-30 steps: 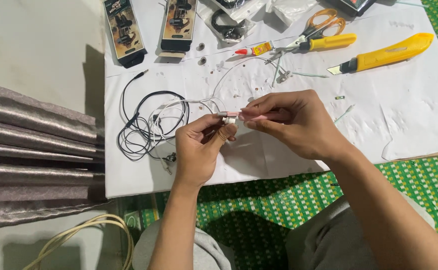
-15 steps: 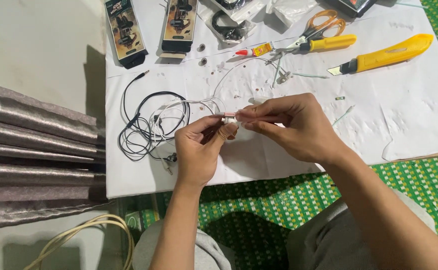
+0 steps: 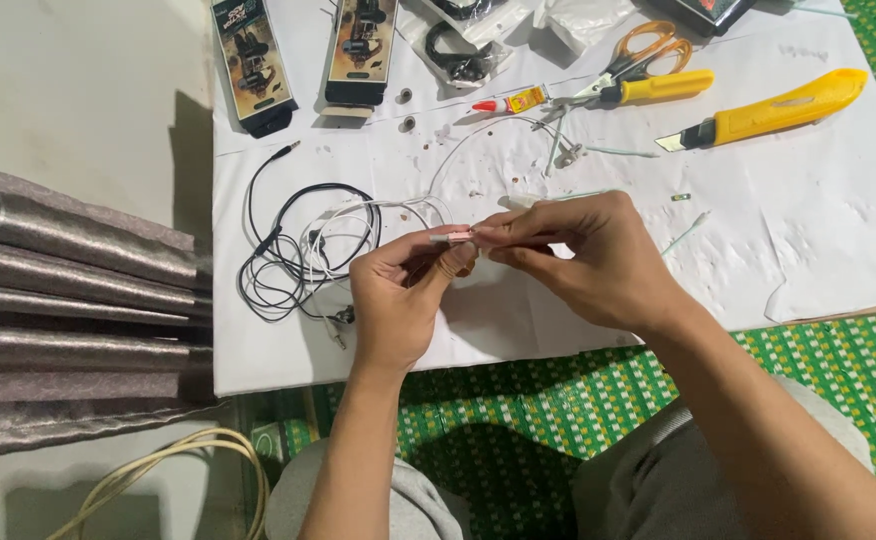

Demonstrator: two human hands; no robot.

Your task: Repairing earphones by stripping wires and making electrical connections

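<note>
White cable end (image 3: 452, 237) pinched between your left hand (image 3: 398, 300) and right hand (image 3: 588, 262), fingers closed on it | raised above the paper-covered surface (image 3: 808, 240), close for fine work | black cable coil (image 3: 288, 250) just left.

Tangled cables (image 3: 298, 250) lie left of the hands (image 3: 518, 270); utility knife (image 3: 773, 108) behind, right.

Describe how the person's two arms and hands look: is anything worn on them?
Both arms are bare from the bottom edge of the picture up to the fingers; no sleeve shows. The left hand and the right hand carry no glove, ring, watch or bracelet that I can see. The fingernails are short and plain. Below the arms, grey trousers cover the knees.
</note>
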